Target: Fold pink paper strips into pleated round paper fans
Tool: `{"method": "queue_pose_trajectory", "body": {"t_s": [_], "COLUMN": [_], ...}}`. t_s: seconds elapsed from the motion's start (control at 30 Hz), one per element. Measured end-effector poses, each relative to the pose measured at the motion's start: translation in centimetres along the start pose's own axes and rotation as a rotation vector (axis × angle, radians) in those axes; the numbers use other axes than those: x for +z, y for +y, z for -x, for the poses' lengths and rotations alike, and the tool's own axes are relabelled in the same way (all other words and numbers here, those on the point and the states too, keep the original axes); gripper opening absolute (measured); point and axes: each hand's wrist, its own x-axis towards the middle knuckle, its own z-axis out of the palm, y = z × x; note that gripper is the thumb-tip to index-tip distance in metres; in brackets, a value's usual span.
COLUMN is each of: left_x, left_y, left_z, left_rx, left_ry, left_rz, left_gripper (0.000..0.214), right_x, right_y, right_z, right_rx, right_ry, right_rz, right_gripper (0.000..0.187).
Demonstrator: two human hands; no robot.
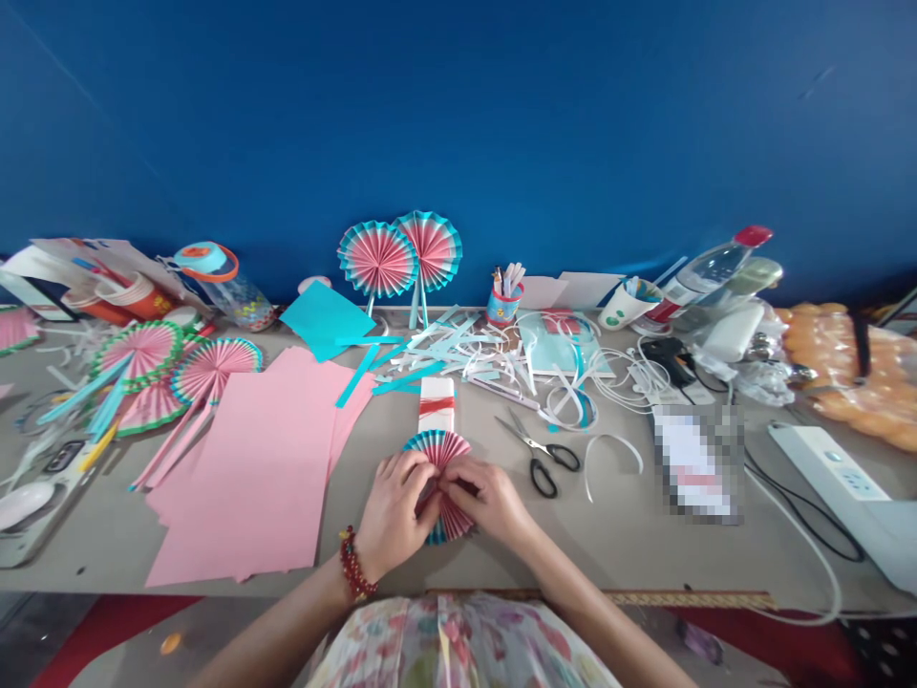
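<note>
A pleated paper fan, pink with blue edges, lies spread near the front of the table. My left hand is closed on its left side and middle, a red beaded bracelet on the wrist. From the right, my right hand pinches the fan near its centre, fingertips close to the left ones. Whatever sits between the fingertips is hidden. Just beyond the fan is a white card wound with red thread. Black-handled scissors lie open to the right of my right hand.
Pink paper sheets lie at left, beside finished fans. Two round fans lean on the blue wall. Paper strips are heaped at the back. A phone, cables, a bottle and a power strip are at right.
</note>
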Motion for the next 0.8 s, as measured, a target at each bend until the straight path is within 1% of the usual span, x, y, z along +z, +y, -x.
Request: {"method": "queue_pose_trajectory", "body": {"t_s": [0.1,0.4,0.6,0.7,0.8], "left_x": [0.0,0.4,0.5,0.6,0.7], "left_y": [-0.1,-0.1,-0.2,-0.2,-0.2], "left_z": [0.1,0.2,0.2,0.3,0.4], "left_rx": [-0.011,-0.027,-0.049,-0.061,-0.073], "left_ry": [-0.006,0.033,0.036,0.032,0.039], "left_rz": [0.018,0.039,0.073,0.086,0.092], "left_gripper": [0.019,0.027,0.025,0.025,0.025], "right_x": [0.1,0.5,1.2,1.2,1.1], "right_y": [0.0,0.2,0.1,0.2,0.4], "right_z": [0.1,0.3,0.3,0.3,0.4], "right_rx": [-0.006,-0.015,-0.075,-0.095,-0.145], "right_ry": [0.015,0.141,0.132,0.129,0.136], "right_rz": [-0.003,0.021,0.013,0.023,0.046], "right_gripper": [0.014,0.009,0.013,0.013,0.013]}}
